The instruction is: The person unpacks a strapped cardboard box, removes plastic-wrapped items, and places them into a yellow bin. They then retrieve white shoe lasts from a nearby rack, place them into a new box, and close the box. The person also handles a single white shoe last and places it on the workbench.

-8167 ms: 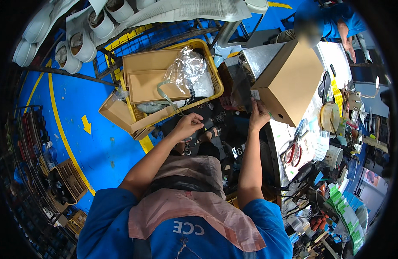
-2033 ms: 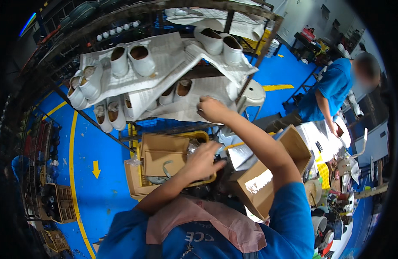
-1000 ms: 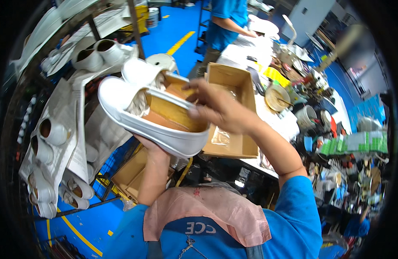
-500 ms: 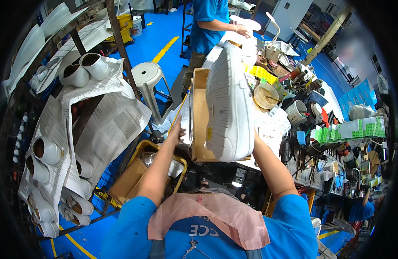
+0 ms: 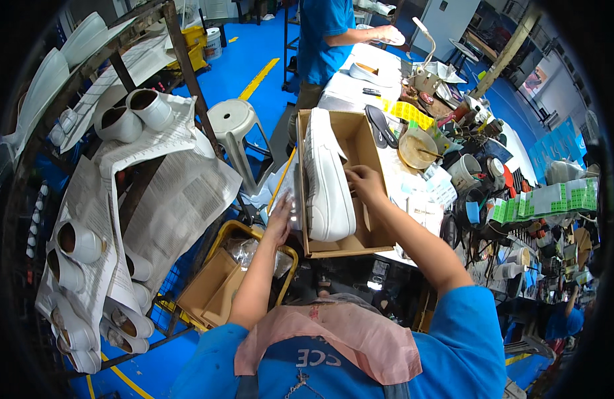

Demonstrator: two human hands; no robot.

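A white shoe (image 5: 327,179) lies on its side in an open brown cardboard box (image 5: 361,136) at the table's near edge, its sole toward the box's left wall. My right hand (image 5: 364,183) reaches into the box, fingertips curled on the shoe's collar. My left hand (image 5: 279,219) is pressed flat against the outside of the box's left wall, fingers apart, holding nothing.
A metal rack (image 5: 131,126) on the left carries newspaper and several white shoes. A white plastic stool (image 5: 230,120) stands behind a yellow wire basket (image 5: 222,287) holding cardboard boxes. The crowded table has black insoles (image 5: 380,126), a bowl (image 5: 417,147) and label strips (image 5: 546,199). A co-worker in blue (image 5: 323,30) stands beyond.
I took the white shoe from the rack, swung it to the right in both hands and set it into the box. My left hand has left the shoe for the box's side.
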